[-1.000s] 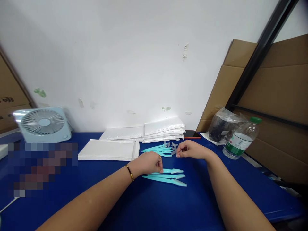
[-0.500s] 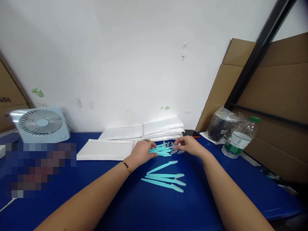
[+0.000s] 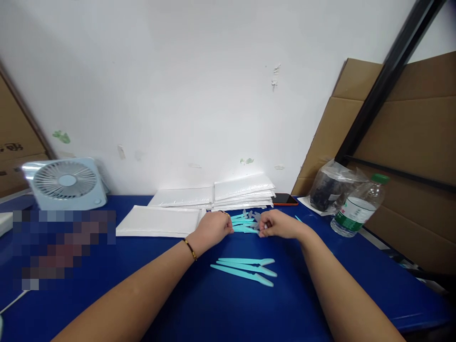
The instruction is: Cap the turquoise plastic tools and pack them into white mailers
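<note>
My left hand (image 3: 214, 226) is closed, its fingertips pinching one end of a turquoise eyebrow razor (image 3: 245, 229). At the other end of this razor are the pinched fingers of my right hand (image 3: 278, 223); any small cover in them is hidden. Just behind lies a heap of similar razors (image 3: 242, 221), with several translucent grey blade covers (image 3: 250, 214) on its far right. Nearer to me, three razors (image 3: 245, 268) fan out on the blue table, covered blade ends to the right. A thin turquoise tip (image 3: 298, 219) shows beyond my right wrist, mostly hidden by the forearm.
White padded envelopes (image 3: 160, 221) lie left of the heap, and more envelopes (image 3: 244, 187) are stacked against the wall. A phone (image 3: 285, 199) rests behind my right hand. A water bottle (image 3: 356, 209) and a bagged dark item (image 3: 324, 190) stand right; a fan (image 3: 67, 183) stands left.
The farthest of the loose razors in front is gone from its place, and a turquoise tip now shows beyond my right wrist. My hands have closed in on one razor, left hand's fingers drawn together.
</note>
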`<state>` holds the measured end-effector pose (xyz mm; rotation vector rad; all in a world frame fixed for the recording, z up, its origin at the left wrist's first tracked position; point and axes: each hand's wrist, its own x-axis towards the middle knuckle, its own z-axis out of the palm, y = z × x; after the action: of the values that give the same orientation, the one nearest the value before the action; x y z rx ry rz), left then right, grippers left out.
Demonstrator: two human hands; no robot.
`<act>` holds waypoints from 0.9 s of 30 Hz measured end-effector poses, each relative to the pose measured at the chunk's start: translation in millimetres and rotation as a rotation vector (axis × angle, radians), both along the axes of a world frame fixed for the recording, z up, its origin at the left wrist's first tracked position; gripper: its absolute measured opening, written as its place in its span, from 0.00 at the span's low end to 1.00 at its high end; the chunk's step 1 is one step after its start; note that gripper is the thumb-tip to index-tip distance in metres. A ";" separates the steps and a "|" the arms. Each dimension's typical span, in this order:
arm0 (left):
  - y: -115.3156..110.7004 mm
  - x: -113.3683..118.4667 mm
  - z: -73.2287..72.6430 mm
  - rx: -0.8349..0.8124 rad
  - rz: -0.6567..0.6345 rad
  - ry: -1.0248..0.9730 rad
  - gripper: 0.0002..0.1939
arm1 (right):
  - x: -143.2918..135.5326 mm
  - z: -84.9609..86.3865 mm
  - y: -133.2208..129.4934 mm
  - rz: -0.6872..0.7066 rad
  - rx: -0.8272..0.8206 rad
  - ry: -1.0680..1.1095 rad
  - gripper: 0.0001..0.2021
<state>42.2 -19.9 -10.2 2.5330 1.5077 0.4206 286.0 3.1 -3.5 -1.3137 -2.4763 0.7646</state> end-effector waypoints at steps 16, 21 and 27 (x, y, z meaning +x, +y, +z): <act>-22.6 8.9 6.7 -0.261 -0.176 0.051 0.06 | 4.0 13.3 -10.0 0.078 -0.094 0.024 0.18; -9.3 2.9 6.6 -0.085 -0.093 -0.005 0.07 | -7.6 11.2 -13.9 0.125 -0.138 0.004 0.16; 0.9 -3.8 8.0 0.097 0.029 0.079 0.08 | -4.3 -1.1 2.1 -0.127 0.059 0.107 0.18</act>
<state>38.4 -18.9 -2.2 2.6335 1.5900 0.4119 281.7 5.3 -4.5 -1.3567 -2.2909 0.7070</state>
